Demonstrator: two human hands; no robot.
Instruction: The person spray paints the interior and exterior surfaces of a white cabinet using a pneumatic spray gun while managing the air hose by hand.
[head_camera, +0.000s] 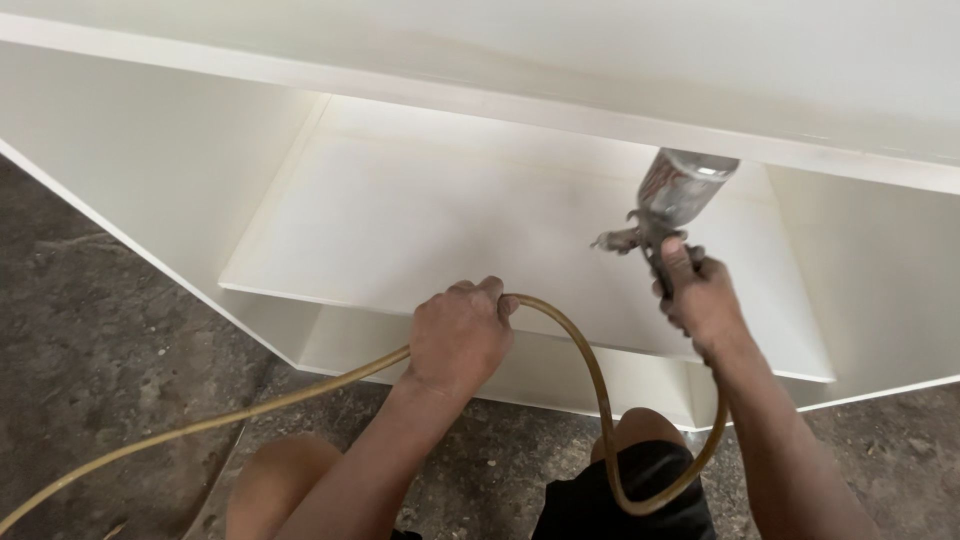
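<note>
Spray gun (672, 205) is sitting in your right hand (700, 298), raised over the white shelf (420, 225) inside the open white cabinet (150, 160), with its metal cup tilting up toward the cabinet's top panel (620, 70). Your right fingers are wrapping tight around the gun's handle, and 1 finger appears to be lying along the trigger, though you cannot tell from this angle whether it is being squeezed. Your left hand (458, 335) is closing in a fist around the yellowish air hose (200, 425), holding it up just in front of the shelf's front edge.

The hose is looping from your left fist down past your knees (290, 480) and back up toward the gun, while its other end is trailing off across the bare concrete floor (90, 330) to the left. As a judgement, the risk lies in that loop: if your left grip is slackening, the hose is likely to swing onto the shelf and mark the coated surface. The trailing length could also be snagging on the rough floor and jerking the gun off line, which would be laying the coat unevenly. Tipping the cup further could be bringing it against the top panel, since the 2 are already near each other.

Counting what is showing: 1 spray gun, 1 hose, 1 cabinet with 1 shelf in view, 2 hands and 2 knees, all yours
</note>
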